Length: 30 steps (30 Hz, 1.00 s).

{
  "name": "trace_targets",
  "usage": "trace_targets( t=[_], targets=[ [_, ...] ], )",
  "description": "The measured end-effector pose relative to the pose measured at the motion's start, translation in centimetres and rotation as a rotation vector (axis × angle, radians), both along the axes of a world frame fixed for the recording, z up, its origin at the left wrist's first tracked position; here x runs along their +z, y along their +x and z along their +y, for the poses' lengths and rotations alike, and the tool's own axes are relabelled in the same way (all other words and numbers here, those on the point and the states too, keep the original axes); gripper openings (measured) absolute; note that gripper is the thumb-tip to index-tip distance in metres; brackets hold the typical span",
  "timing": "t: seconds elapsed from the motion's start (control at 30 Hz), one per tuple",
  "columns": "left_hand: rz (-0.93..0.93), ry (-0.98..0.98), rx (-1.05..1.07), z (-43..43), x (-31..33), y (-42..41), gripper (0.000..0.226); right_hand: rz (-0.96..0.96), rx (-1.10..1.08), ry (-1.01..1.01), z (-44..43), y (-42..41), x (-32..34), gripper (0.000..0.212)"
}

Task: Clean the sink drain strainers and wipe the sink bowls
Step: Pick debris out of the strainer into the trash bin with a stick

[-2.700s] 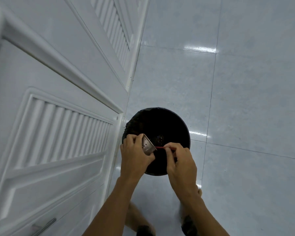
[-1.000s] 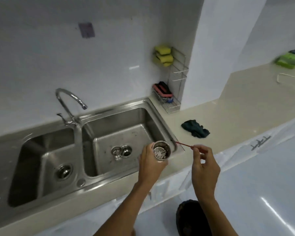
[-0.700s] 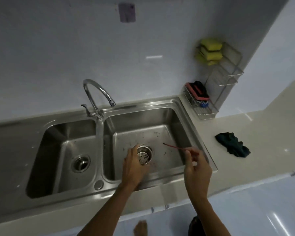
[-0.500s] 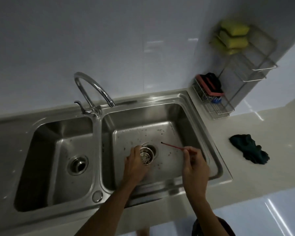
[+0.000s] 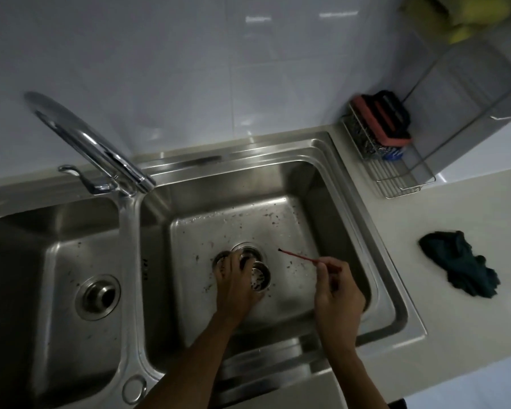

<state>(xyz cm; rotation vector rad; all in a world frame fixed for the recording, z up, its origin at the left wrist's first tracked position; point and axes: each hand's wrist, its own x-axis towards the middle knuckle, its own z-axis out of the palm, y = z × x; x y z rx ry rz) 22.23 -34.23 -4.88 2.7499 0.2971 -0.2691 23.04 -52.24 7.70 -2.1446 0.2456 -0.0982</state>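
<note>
A steel double sink (image 5: 366,231) fills the view. Low in the right bowl, my left hand (image 5: 235,283) grips a small perforated metal strainer cup (image 5: 260,278), right beside the open drain (image 5: 250,250). A second metal piece (image 5: 220,256) lies by the drain, partly hidden under my fingers. My right hand (image 5: 335,290) pinches a thin red stick (image 5: 297,255) whose dark tip points at the drain. Dark specks litter the right bowl's floor. The left bowl's drain (image 5: 98,296) sits untouched.
A curved chrome faucet (image 5: 92,146) arches over the divider. A wire rack (image 5: 390,160) with a red-and-black scrubber stands at the back right, yellow sponges (image 5: 478,13) above it. A dark green cloth (image 5: 460,270) lies on the beige counter at right.
I turned from the black bin on the floor to the sink. My left hand carried the strainer cup down into the right bowl beside the drain; my right hand followed with the red stick.
</note>
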Motion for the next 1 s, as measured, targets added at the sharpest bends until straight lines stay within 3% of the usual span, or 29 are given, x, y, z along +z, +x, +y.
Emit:
trace_targets(
  t=[0.63,0.73,0.87,1.0],
  targets=[
    [0.085,0.088,-0.062,0.4,-2.8,0.7,0.088,0.019,0.020,-0.016,0.5,0.7,-1.8,0.009],
    [0.086,0.070,-0.054,0.2,-2.7,0.4,0.097,0.009,0.021,-0.025,0.4,0.2,-1.7,0.010],
    [0.075,-0.034,-0.033,-0.4,-0.8,1.0,0.108,-0.039,0.024,-0.034,-0.1,0.2,-0.6,0.019],
    [-0.038,-0.204,0.014,-2.3,4.1,3.1,0.100,-0.103,-0.008,-0.031,-1.8,1.1,2.1,0.025]
  ],
)
